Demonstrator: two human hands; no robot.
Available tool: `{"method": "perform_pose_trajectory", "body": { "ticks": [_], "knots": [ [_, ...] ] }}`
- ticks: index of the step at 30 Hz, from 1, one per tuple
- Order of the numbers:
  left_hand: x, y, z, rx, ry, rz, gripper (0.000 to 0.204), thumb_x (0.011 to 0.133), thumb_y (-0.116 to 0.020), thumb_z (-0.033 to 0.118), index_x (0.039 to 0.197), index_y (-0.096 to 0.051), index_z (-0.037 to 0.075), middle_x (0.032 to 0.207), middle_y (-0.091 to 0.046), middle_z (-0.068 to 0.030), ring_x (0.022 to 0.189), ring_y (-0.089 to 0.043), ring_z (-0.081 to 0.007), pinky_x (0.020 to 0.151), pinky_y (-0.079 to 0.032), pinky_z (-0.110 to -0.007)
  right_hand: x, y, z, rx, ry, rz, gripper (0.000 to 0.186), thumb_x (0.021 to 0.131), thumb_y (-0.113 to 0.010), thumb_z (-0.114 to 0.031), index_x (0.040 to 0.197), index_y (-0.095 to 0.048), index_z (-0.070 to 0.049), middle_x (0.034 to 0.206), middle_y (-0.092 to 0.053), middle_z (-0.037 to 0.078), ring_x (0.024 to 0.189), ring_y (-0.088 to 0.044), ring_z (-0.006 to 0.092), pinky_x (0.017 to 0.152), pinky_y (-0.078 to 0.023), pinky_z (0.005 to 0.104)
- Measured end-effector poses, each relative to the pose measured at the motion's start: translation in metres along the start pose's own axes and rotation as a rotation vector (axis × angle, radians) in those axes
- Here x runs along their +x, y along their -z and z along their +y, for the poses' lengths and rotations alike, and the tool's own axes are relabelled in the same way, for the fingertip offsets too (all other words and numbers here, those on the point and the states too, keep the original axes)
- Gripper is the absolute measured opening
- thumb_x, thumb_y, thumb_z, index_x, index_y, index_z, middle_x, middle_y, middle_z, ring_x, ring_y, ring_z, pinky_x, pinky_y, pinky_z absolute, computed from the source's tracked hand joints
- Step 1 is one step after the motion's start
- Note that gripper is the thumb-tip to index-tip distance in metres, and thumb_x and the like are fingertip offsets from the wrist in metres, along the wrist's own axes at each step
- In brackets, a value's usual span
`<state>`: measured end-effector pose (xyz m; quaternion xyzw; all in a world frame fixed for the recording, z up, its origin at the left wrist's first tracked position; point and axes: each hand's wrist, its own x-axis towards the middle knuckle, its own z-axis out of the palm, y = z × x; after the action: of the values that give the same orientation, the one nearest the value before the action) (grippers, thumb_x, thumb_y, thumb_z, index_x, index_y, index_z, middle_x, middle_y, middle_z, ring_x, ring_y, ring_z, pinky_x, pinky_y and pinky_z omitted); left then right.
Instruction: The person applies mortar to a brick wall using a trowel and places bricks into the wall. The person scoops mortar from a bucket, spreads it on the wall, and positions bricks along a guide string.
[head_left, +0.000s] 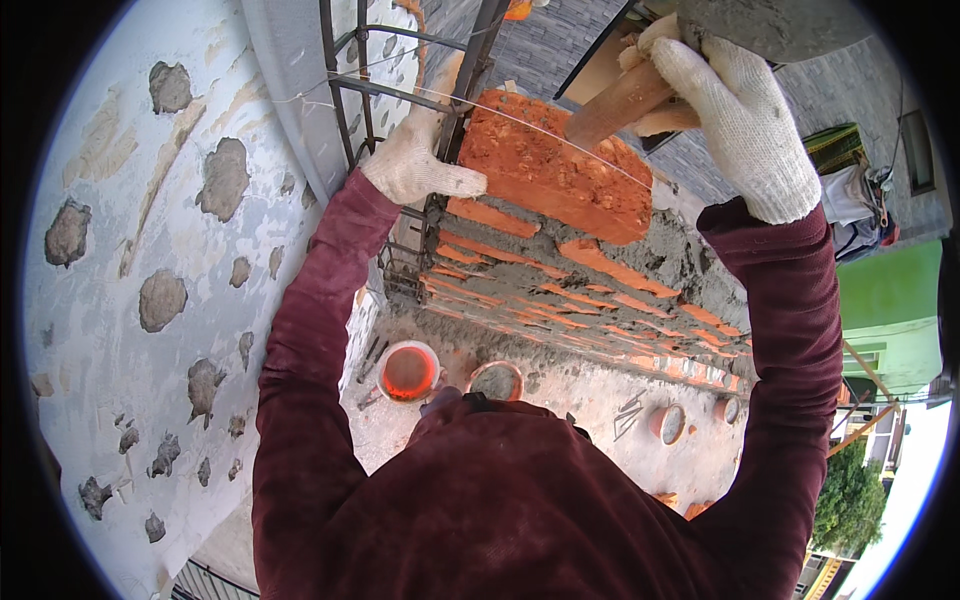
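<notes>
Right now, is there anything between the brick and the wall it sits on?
Only grey mortar lies between the top brick and the wall. The left hand rests on the brick's end; the right hand grips a wooden handle above it.

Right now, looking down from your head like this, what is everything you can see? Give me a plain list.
Top brick: one, orange-red, on the wall's top course.
Brick wall: one, orange with grey mortar joints, centre.
String line: one, thin, pale, stretched over the top brick.
Steel rebar cage: one, dark, left of the wall.
Patched wall: one, whitish with grey mortar blobs, left.
Round holes in the floor: about four, orange-rimmed, below.
Trowel: one, wooden handle, grey blade, top right.
Left hand: white glove, on the brick's left end.
Right hand: white glove, gripping the trowel.
</notes>
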<state>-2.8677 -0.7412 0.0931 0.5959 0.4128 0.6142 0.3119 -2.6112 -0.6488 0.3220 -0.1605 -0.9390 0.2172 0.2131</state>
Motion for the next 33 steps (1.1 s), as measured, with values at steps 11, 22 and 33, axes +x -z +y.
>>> {"method": "perform_pose_trajectory", "body": {
  "ticks": [11,22,33],
  "knots": [
    [-0.002,0.006,-0.006,0.006,-0.074,-0.086,0.105,0.067,-0.099,0.017,0.153,-0.042,0.001,0.139,-0.059,-0.0113,0.123,-0.057,-0.0199,0.105,-0.05,-0.036,0.008,-0.02,-0.031,0.081,-0.054,0.097,0.024,0.106,-0.057,-0.024,0.112,-0.063,-0.002,0.101,-0.07,0.009,0.086,-0.069,0.0172,0.079,-0.056,0.0305],
    [-0.001,0.007,-0.019,0.241,-0.226,-0.012,0.114,0.065,-0.1,0.029,0.156,-0.038,0.002,0.152,-0.049,-0.0192,0.14,-0.046,-0.0301,0.117,-0.038,-0.04,-0.001,-0.04,-0.024,0.185,-0.092,0.24,0.018,0.106,-0.054,-0.015,0.113,-0.056,0.001,0.096,-0.068,0.011,0.083,-0.071,0.0167,0.069,-0.063,0.0266],
    [-0.005,0.004,-0.009,0.033,-0.076,-0.03,0.102,0.067,-0.1,0.024,0.149,-0.045,0.0,0.135,-0.061,-0.0127,0.12,-0.059,-0.0218,0.103,-0.05,-0.037,0.001,-0.025,-0.032,0.249,-0.037,0.322,0.022,0.105,-0.058,-0.02,0.107,-0.058,0.003,0.094,-0.067,0.011,0.079,-0.069,0.0152,0.066,-0.059,0.0264]
  ]
}}
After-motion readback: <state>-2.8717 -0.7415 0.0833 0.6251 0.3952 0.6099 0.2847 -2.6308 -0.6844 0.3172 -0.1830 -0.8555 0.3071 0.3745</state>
